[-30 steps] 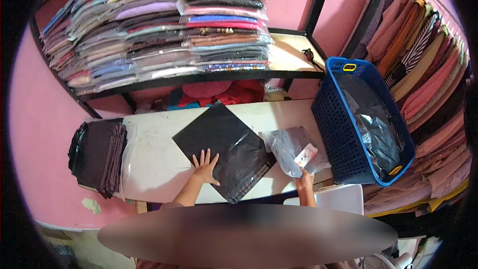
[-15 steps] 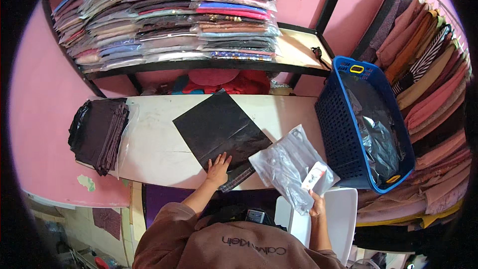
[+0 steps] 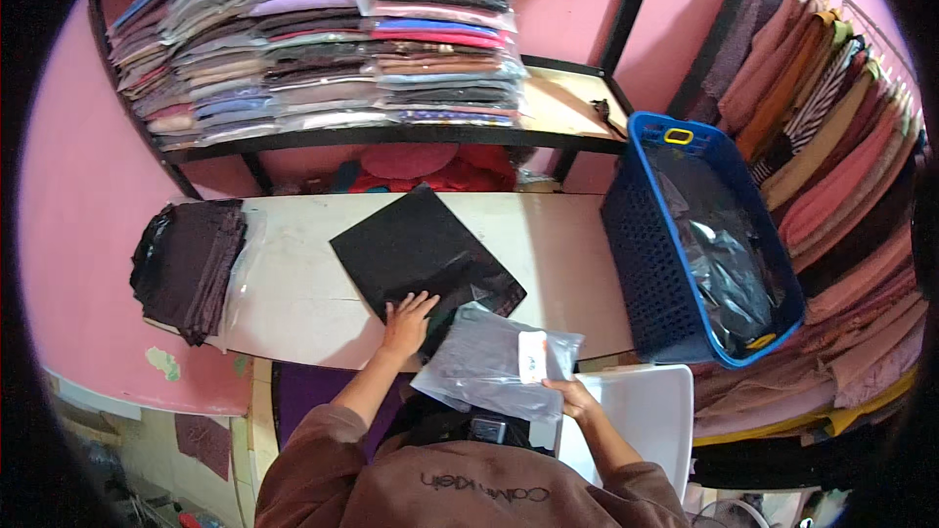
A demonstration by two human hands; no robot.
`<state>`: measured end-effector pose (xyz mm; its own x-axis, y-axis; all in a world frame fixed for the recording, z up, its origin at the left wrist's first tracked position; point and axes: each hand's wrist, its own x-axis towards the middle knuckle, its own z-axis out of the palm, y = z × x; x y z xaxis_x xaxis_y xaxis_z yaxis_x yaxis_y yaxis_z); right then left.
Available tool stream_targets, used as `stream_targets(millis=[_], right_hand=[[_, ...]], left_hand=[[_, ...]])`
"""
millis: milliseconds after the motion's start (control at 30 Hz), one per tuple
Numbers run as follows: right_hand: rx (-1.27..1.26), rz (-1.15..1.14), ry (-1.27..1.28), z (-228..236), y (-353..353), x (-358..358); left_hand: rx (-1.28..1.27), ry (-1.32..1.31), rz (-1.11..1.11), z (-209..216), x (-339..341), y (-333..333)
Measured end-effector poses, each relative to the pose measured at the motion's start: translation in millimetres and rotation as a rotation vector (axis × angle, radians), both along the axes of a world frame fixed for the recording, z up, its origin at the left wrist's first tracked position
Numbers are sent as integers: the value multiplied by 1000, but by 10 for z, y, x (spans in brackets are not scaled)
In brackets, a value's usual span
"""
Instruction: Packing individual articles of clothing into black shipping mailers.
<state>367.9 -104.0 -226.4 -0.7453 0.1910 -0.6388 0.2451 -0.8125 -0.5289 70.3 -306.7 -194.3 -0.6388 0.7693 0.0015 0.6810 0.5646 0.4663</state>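
Observation:
A black plastic mailing bag (image 3: pixel 416 244) lies flat and askew on the white table (image 3: pixel 293 284). My left hand (image 3: pixel 409 323) rests on its near edge with the fingers spread. In my right hand (image 3: pixel 573 398) I grip the corner of a clear plastic packet (image 3: pixel 469 362) with something grey folded inside. The packet overlaps the mailing bag's near corner, close to my body. A white label (image 3: pixel 532 357) with print sits on the packet near my right fingers. Whether the mailing bag's mouth is parted I cannot tell.
At the table's left end lies a stack of dark plastic bags (image 3: pixel 191 269). A blue basket (image 3: pixel 636 244) holding black plastic stands at the right, above a white container (image 3: pixel 675 420). Bagged folded clothes (image 3: pixel 323 68) fill the shelf behind; garments (image 3: pixel 831 196) hang far right.
My right hand has brought the clear packet left and toward my body, laying it lower over the mailing bag's near corner. My left hand stays on the bag. The view has shifted slightly.

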Motion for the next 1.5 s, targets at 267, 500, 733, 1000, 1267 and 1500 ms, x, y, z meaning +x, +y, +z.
stream_targets(millis=[267,500,733,1000,1267,1500], right_hand=[[82,-121,17,10,-164,-331],[78,-248,124,-174,-427,-559],[63,-210,195,-274,-606,-1044],[152,226,2,-340,-285,-1163],[1672,-42,-345,-280,418,-1438],[1569,83,-369,-512,722,-1978]], left_hand=[[-137,41,-79,2,96,-192],[-114,44,-131,-52,212,-52],[-54,82,-166,7,269,-59],[87,106,148,-185,425,-254],[19,9,308,-531,468,-429],[-22,1,201,-539,397,-368]])
